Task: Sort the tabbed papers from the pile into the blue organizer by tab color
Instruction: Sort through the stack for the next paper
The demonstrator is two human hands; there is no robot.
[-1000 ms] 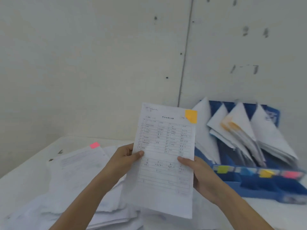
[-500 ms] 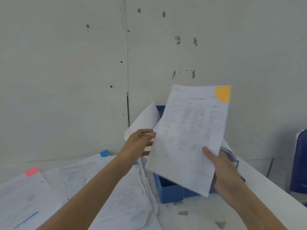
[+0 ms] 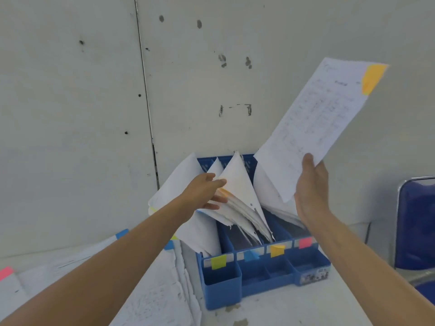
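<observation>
Right hand (image 3: 310, 191) pinching orange-tabbed paper (image 3: 317, 123), long axis up-right, tab (image 3: 373, 78) topmost, left hand (image 3: 202, 194) straight-fingered on filed papers (image 3: 237, 182)

Even, cool, diffuse light — no hard shadows or glare. Print on the orange-tabbed paper (image 3: 313, 128) is blurred; the wall seam (image 3: 145, 90) bows slightly — wide-angle distortion.
</observation>
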